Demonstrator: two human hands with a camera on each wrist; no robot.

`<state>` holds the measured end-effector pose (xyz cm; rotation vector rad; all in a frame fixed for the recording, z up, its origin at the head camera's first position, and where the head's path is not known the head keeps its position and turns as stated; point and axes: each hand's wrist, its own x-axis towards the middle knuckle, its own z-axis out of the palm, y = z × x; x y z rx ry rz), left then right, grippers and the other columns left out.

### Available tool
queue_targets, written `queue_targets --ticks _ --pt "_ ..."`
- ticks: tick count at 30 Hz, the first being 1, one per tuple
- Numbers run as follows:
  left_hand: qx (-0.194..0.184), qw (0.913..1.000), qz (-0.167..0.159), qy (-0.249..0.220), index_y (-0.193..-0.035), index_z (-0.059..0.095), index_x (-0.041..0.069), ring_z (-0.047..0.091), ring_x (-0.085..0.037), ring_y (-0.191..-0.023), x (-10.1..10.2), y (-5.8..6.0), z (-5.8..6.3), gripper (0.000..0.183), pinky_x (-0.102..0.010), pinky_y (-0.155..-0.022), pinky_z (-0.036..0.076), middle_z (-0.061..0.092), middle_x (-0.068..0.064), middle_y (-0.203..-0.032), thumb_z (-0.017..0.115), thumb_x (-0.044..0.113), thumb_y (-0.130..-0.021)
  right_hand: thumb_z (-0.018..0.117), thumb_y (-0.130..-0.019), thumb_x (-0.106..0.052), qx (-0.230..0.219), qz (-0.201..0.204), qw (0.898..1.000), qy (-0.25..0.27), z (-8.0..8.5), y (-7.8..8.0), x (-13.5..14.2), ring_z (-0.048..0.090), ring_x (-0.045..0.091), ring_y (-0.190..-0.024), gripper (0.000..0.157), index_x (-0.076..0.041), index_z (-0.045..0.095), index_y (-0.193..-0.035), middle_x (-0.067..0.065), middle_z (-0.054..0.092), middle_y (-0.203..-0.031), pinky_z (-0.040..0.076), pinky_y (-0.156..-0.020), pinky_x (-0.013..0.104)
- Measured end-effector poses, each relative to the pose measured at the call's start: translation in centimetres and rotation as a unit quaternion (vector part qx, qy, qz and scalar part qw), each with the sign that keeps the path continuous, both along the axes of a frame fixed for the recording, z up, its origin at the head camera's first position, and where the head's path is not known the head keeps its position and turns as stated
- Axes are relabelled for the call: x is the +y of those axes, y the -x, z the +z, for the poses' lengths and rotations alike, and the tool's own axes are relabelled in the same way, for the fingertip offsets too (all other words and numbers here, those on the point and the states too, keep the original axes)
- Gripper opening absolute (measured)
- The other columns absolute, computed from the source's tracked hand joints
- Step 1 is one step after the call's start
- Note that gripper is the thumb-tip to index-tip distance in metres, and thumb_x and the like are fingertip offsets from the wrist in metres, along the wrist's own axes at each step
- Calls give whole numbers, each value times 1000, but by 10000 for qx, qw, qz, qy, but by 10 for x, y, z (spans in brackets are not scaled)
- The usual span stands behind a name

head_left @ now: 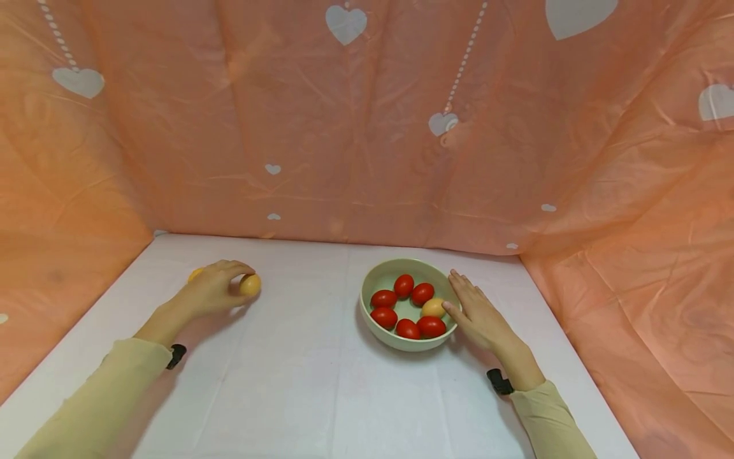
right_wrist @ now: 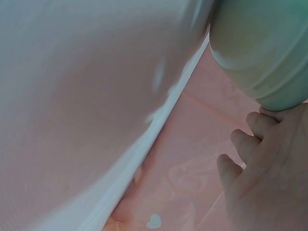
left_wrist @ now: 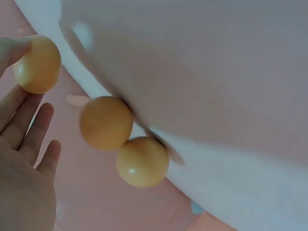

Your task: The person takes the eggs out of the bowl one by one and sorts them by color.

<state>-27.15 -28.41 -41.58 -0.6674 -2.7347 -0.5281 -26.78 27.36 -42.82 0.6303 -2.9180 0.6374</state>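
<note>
My left hand lies at the left of the white table, its fingers curled over a yellow egg and pinching it. Two more yellow eggs lie touching each other beside that hand; the head view shows only one of them, peeking out behind the hand. A pale green bowl holds several red eggs and one yellow egg. My right hand rests against the bowl's right side, fingers nearly straight along the rim and thumb at the edge.
Orange cloth with white hearts walls the table at the back and on both sides. The bowl's outer wall fills the top right of the right wrist view, with the fingers under it.
</note>
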Motion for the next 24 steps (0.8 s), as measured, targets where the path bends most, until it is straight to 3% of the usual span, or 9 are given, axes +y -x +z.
queue_targets --ticks 3,12,24 --pt "-33 9998 148 131 -117 74 6 63 -41 -117 -4 2 -1 40 -60 -99 48 71 -16 -121 86 20 -82 47 -109 -46 9 -4 10000 -5 0 0 0 17 41 -157 75 0 24 -163 16 21 -171 15 -125 60" --pt "-95 9997 45 210 -115 73 -1 62 -44 -115 -15 11 -6 40 -62 -102 45 72 -20 -116 86 17 -81 46 -109 -46 41 3 10000 -31 -2 1 1 17 40 -157 74 -1 24 -164 16 21 -171 15 -126 60" --pt "-331 9990 95 299 -119 71 -3 60 -46 -117 -16 8 -4 45 -64 -103 43 69 -24 -119 86 15 -81 46 -109 -48 1 -31 10000 -34 -3 2 1 17 40 -158 76 -1 24 -164 15 21 -172 15 -126 60"
